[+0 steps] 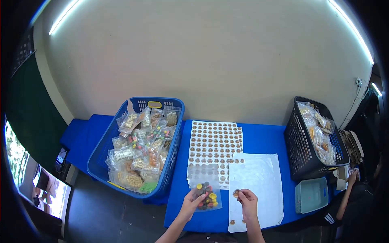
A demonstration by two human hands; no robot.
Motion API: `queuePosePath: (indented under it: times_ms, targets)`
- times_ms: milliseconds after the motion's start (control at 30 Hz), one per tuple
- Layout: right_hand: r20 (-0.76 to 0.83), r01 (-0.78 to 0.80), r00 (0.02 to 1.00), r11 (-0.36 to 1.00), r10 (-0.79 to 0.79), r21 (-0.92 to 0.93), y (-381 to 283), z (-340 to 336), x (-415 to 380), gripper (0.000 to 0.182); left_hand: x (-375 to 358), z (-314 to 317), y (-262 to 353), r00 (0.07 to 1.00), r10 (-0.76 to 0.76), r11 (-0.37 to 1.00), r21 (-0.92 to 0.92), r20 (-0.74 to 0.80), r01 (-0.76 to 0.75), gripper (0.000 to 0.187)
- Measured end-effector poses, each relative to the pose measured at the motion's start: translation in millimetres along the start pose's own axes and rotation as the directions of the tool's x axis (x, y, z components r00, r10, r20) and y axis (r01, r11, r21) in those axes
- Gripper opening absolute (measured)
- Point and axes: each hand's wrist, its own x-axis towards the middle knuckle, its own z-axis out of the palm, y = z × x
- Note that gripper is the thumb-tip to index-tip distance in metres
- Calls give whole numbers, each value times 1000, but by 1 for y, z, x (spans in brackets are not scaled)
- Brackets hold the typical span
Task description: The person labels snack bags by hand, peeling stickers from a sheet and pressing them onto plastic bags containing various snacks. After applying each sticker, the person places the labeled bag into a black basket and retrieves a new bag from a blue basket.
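My left hand (pixel 189 205) grips a clear plastic bag (pixel 208 194) of dark, yellow and red round pieces, perhaps candies, low over the front of the table. Between the thumb and fingers of my right hand (pixel 248 202) is a small round brown sticker (pixel 236 193). Under that hand lies a white backing sheet (pixel 259 176) with a few stickers left at its edges. Behind the bag, sheets of round brown stickers (pixel 210 141) in rows lie flat, partly covered by the bag and the white sheet.
On the left stands a blue basket (pixel 175 133) heaped with filled clear bags. A black basket (pixel 300 146) with more bags stands on the right, a grey-green bin (pixel 311 196) in front of it. Another person's arm (pixel 347 196) shows at far right. Blue cloth (pixel 259 137) covers the table.
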Motion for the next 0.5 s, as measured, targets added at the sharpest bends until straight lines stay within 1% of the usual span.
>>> queuePosePath:
  times_ms: [67,100,200,233,300,333,400,467,500]
  targets:
    - [62,57,997,997,-54,-46,-16,19,-18,12,-7,9,10,1000,26,998,65,12,-26,38]
    - [76,62,995,998,-63,16,-28,33,-29,15,-10,14,11,998,56,996,69,35,-58,37]
    - [126,324,944,924,-304,-201,-24,52,-43,17,-21,20,17,998,52,994,100,35,-55,35]
    - [121,334,941,923,-316,-189,-23,58,-46,20,-24,20,16,997,57,990,124,46,-63,34]
    - [147,422,907,856,-396,-299,-15,62,-44,20,-27,19,13,995,71,982,172,62,-81,32]
    - [165,464,886,814,-434,-350,-11,64,-43,20,-29,18,12,996,73,983,166,55,-82,31]
    - [181,495,867,771,-463,-399,-10,69,-46,19,-32,16,10,996,82,984,154,40,-87,30]
    - [213,543,836,705,-506,-456,-6,69,-47,17,-34,14,8,996,81,991,107,27,-83,31]
    - [208,541,837,705,-506,-460,-7,70,-47,17,-34,12,8,997,78,993,83,23,-80,31]
